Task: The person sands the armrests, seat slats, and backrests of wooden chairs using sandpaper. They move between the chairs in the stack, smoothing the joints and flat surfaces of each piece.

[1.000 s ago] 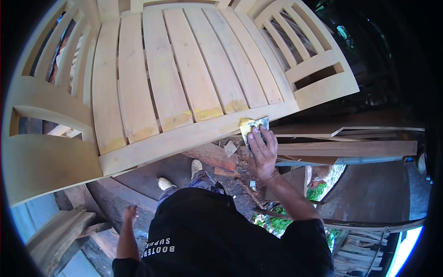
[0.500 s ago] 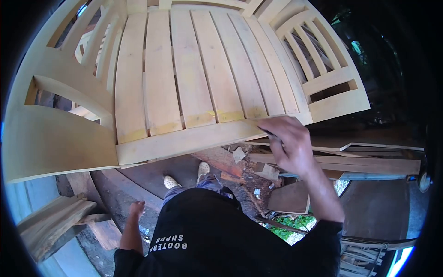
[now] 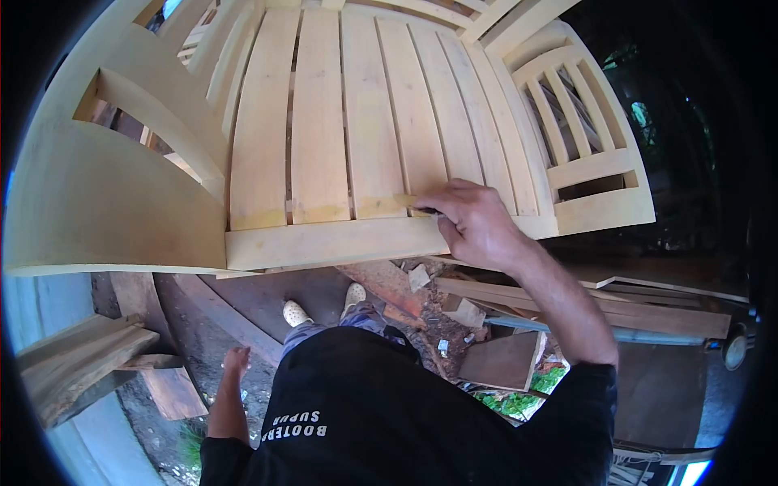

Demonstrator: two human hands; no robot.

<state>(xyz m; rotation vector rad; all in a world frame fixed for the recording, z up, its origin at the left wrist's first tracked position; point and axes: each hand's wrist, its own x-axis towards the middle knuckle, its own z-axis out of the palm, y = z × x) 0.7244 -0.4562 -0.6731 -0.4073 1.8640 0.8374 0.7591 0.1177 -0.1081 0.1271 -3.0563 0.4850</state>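
A pale wooden bench (image 3: 324, 243) with a slatted seat stands before me. My right hand (image 3: 480, 220) is over the front rail, fingers closed on a small dark, thin piece (image 3: 427, 211) whose kind I cannot make out. That piece touches the seat where a slat (image 3: 413, 130) meets the front rail. Yellowish marks (image 3: 324, 211) run across the front ends of several slats. My left hand (image 3: 236, 361) hangs low at my side, away from the bench, with its fingers curled in; I see nothing in it.
The bench's solid left side (image 3: 113, 211) and barred right side (image 3: 600, 178) rise beside the seat. Rough timber pieces (image 3: 81, 356) lie at the lower left. Boards (image 3: 648, 312) are stacked at right, near a brown panel (image 3: 502, 362). My shoes (image 3: 296, 313) stand on a dirt floor with wood scraps.
My right hand has moved left along the front rail and a little up onto the slat ends, still holding the dark piece. The view has shifted slightly. My left hand still hangs down.
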